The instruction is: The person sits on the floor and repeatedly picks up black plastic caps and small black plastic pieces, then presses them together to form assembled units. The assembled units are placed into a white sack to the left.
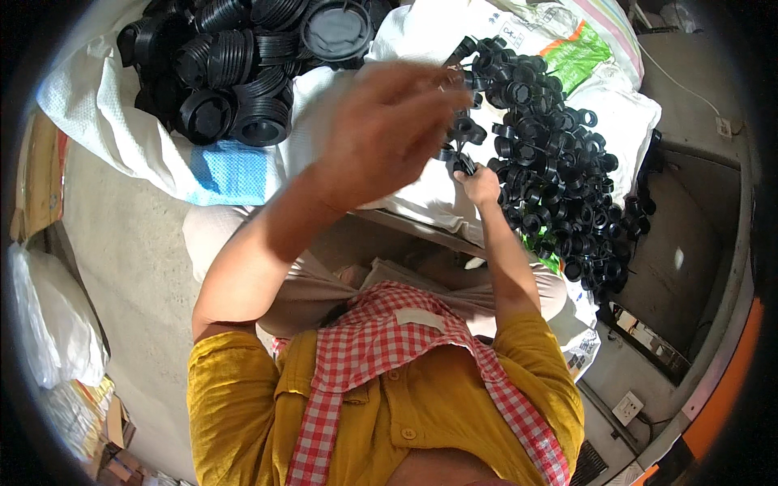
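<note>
My left hand is raised close to the camera and blurred, its fingers bent around a small black ring part at its fingertips. My right hand reaches forward below it and pinches a small black plastic piece. Both hands meet at the near edge of a heap of several small black plastic rings lying on white woven sacks. How the two held pieces join is hidden by the blur.
A pile of larger black ribbed caps lies on a white sack at the upper left. A colourful printed sack sits behind the rings. Grey concrete floor lies left; a white bag and cardboard at the left edge; a wall socket lower right.
</note>
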Available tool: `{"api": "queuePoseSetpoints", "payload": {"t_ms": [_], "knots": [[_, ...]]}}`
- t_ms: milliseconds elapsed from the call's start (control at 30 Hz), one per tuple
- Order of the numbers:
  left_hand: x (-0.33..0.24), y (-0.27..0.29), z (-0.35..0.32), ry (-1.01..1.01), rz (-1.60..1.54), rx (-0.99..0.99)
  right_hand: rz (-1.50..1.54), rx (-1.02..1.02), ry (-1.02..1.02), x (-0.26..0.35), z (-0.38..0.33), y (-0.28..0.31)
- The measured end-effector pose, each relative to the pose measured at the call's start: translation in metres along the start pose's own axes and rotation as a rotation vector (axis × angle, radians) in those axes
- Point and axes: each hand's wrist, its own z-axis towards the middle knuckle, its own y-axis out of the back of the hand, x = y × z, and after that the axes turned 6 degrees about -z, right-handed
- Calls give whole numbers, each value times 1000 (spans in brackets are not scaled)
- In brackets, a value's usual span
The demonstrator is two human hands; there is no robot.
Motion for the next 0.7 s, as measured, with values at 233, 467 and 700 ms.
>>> {"api": "queuePoseSetpoints", "payload": {"t_ms": [233,467,700], "knots": [[7,-66,-46,790,-453,412,717,-143,78,-1,-104,38],[-4,-80,-53,1288,-684,608,1260,133,38,4,-148,74],[-2,-70,-50,1432,-1017,629,1294,178,163,9,-148,68]]}}
